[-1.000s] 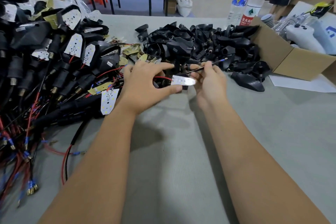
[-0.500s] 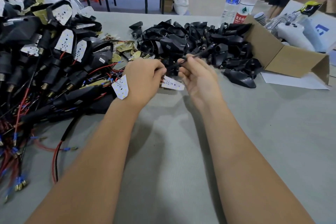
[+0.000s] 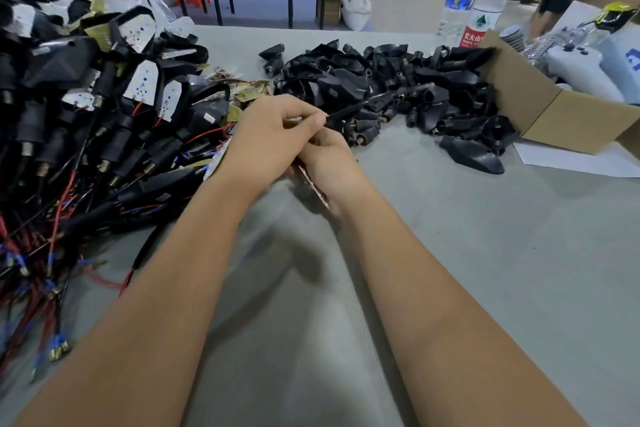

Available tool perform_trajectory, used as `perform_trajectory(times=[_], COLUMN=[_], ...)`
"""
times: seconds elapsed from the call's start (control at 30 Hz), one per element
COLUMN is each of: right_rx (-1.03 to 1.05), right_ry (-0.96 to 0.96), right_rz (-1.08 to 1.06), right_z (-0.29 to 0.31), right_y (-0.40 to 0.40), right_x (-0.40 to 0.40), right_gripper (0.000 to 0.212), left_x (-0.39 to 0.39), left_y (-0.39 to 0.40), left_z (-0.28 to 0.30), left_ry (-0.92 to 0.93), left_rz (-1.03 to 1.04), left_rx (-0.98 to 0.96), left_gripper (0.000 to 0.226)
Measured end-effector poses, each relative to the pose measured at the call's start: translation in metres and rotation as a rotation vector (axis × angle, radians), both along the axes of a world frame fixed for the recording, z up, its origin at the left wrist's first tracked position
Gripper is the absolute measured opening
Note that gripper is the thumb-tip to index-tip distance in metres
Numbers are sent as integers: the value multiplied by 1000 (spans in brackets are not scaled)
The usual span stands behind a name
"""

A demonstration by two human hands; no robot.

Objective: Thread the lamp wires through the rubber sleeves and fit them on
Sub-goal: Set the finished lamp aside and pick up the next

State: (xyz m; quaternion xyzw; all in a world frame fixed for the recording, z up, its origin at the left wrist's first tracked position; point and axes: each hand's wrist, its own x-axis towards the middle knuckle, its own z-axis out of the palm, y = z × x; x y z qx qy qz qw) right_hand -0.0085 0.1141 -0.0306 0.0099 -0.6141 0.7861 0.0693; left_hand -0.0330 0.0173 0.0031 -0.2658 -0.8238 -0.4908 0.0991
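Note:
My left hand [image 3: 273, 135] and my right hand [image 3: 329, 163] are pressed together above the grey table [image 3: 450, 253]. The left thumb and fingers pinch a thin black sleeved lamp wire [image 3: 363, 104] that runs up and right toward the pile of black rubber sleeves [image 3: 398, 80]. My right hand lies partly under the left, its fingers curled round the same wire; a small LED board [image 3: 313, 187] on edge sticks out below it. What the palms enclose is hidden.
A heap of assembled lamps with LED boards and red and black wires [image 3: 86, 121] fills the left side. An open cardboard box [image 3: 554, 121] sits at the right, two water bottles [image 3: 474, 0] behind it. One black housing [image 3: 474, 156] lies by the box.
Both hands have closed in on each other. The LED board, earlier flat and white between them, is turned on edge under my right hand. The left hand now pinches the wire.

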Motion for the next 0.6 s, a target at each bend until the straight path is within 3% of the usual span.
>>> perform_trajectory(times=[0.1, 0.2, 0.27, 0.4, 0.5, 0.6], right_rx=[-14, -73, -126, -242, -246, -121], right_ry=[-38, -75, -78, -16, 10, 21], right_rz=[-26, -28, -71, -228, -374, -477], right_z=[0, 1, 3, 8, 16, 21], right_y=[-4, -9, -14, -6, 13, 33], right_x=[-5, -12, -14, -18, -20, -20], right_gripper=[27, 33, 31, 33, 32, 33], left_x=[-1, -5, -13, -36, -49, -54], left_y=[-29, -63, -84, -111, -117, -112], left_z=[-5, -9, -12, -14, -9, -4], left_ry=[121, 274, 320, 402, 432, 441], left_rz=[-9, -17, 37, 242, 353, 435], left_rx=[-148, -424, -570, -808, -748, -708], left_gripper=[26, 58, 65, 33, 20, 19])
